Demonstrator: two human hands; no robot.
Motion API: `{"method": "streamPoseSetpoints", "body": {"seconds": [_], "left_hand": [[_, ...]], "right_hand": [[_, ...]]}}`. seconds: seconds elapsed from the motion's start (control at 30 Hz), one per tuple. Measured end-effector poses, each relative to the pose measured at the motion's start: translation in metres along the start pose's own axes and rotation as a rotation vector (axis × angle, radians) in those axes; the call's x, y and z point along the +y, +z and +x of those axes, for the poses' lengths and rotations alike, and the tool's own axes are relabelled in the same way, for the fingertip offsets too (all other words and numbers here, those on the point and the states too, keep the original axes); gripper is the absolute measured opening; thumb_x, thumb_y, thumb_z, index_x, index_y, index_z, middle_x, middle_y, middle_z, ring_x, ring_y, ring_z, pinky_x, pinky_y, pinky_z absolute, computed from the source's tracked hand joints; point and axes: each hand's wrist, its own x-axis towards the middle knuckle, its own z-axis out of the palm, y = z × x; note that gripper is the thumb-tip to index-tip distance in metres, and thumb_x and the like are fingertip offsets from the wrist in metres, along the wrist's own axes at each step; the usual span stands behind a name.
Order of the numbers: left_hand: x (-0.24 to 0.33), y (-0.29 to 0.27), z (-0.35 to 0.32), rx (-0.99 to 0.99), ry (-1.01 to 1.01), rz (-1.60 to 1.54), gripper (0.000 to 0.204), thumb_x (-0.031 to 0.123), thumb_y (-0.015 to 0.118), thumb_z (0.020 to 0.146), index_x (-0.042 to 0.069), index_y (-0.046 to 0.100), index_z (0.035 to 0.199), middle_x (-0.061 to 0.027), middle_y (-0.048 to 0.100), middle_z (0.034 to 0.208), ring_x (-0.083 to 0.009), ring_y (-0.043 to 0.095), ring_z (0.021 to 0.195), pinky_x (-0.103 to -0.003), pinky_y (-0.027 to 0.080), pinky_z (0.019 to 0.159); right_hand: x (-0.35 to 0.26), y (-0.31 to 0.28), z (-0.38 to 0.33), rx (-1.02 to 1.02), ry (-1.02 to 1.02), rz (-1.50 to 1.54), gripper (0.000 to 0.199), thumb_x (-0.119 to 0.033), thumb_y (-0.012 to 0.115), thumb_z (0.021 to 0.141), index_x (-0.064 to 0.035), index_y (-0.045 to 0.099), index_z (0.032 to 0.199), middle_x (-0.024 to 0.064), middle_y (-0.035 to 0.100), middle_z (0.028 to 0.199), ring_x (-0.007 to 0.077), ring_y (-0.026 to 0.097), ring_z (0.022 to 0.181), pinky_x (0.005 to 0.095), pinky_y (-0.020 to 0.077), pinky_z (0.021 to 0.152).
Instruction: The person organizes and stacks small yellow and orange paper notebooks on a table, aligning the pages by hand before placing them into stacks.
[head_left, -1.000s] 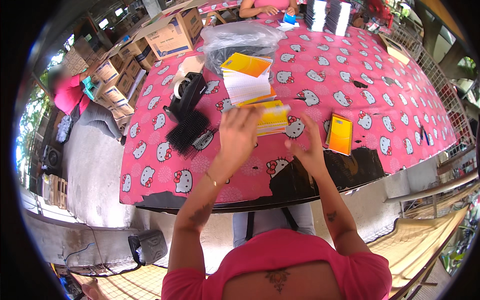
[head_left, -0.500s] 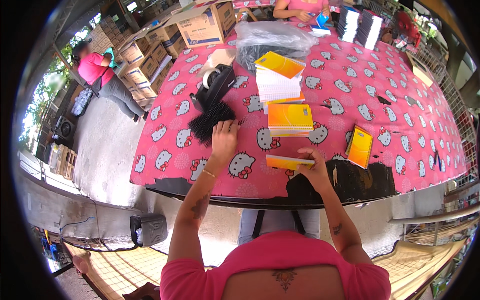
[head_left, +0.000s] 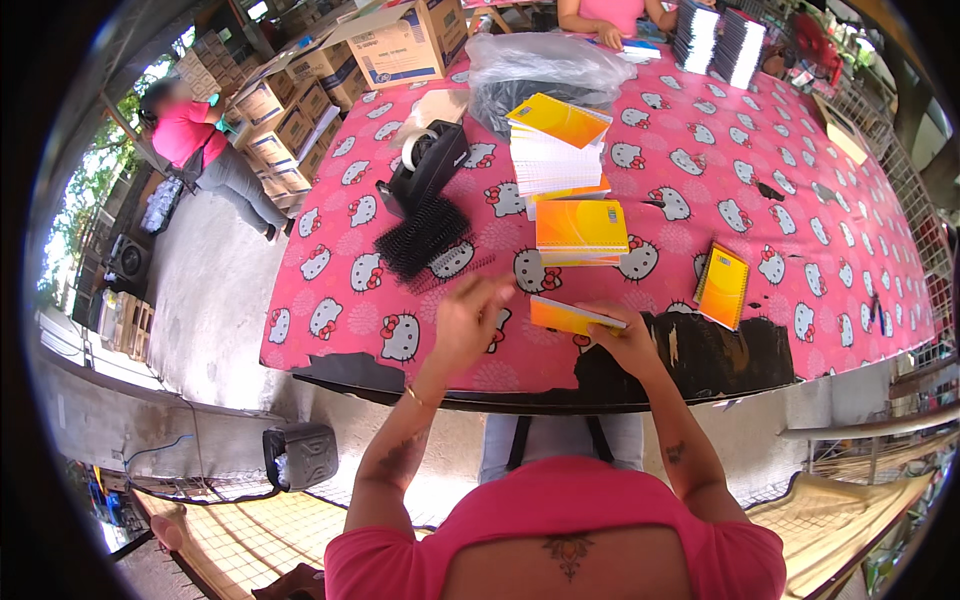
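My right hand (head_left: 625, 335) grips a small yellow-orange notebook (head_left: 560, 315) by its right end, tilted up just above the table's near edge. Left of it is my left hand (head_left: 470, 322), its fingers drawn together in a pinch near the notebook's left end. Whatever sits between those fingertips is too small and blurred to name. Beyond that hand lies a heap of black spiral binding coils (head_left: 422, 237), with some loose coils at its near side. Straight ahead of the held notebook stands a low stack of yellow-orange notebooks (head_left: 582, 228), and behind it a taller stack of notebooks (head_left: 555, 165) with white page edges showing.
A black tape dispenser (head_left: 430, 168) stands behind the coils. Two or so spiral-bound notebooks (head_left: 723, 287) lie at the right. Farther back are a clear plastic bag (head_left: 545, 75), cardboard boxes (head_left: 405, 45) and dark-covered stacks (head_left: 695, 38). Two other people are at the far side and left.
My left hand has come from the coil heap toward me and right, nearing the notebook. My right hand has tilted the notebook a little. The far person's hands have lowered.
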Motion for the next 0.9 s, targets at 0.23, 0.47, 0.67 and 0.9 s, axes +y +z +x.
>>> {"method": "streamPoseSetpoints", "body": {"seconds": [0.23,0.47,0.67,0.9], "left_hand": [[0.012,0.013,-0.022,0.080,-0.095,-0.178,0.015,0.006,0.073,0.086,0.001,0.073,0.100,-0.0110,0.068,0.078,-0.0153,0.061,0.060,-0.028,0.047,0.055],[0.003,0.013,-0.016,-0.008,-0.171,-0.130,0.013,0.010,0.071,0.089,0.001,0.071,0.099,-0.0095,0.067,0.076,-0.0190,0.061,0.060,-0.030,0.048,0.055],[-0.010,-0.002,0.002,-0.246,0.126,-0.130,0.019,0.015,0.069,0.091,0.005,0.067,0.107,-0.0090,0.062,0.080,-0.0218,0.062,0.066,-0.032,0.049,0.059],[0.019,-0.002,0.004,-0.218,0.199,0.273,0.047,0.029,0.066,0.092,0.006,0.055,0.132,-0.0184,0.054,0.130,-0.0306,0.057,0.114,-0.046,0.048,0.090]], "right_hand": [[-0.002,0.001,0.003,0.015,0.098,0.050,0.033,0.001,0.060,0.093,0.0019,0.063,0.126,0.0057,0.069,0.114,0.0102,0.062,0.099,0.0257,0.0506,0.087],[-0.004,-0.001,0.002,-0.035,0.116,0.039,0.031,-0.002,0.062,0.094,0.0022,0.064,0.125,0.0064,0.069,0.115,0.0105,0.061,0.103,0.0255,0.0485,0.091],[-0.010,-0.005,0.000,-0.123,0.002,-0.003,0.031,-0.005,0.060,0.097,0.0040,0.062,0.127,0.0081,0.070,0.112,0.0110,0.063,0.100,0.0260,0.0510,0.089],[-0.014,0.001,-0.003,-0.052,0.050,-0.015,0.032,-0.009,0.060,0.098,0.0019,0.062,0.129,0.0069,0.069,0.114,0.0088,0.061,0.100,0.0256,0.0502,0.088]]}}
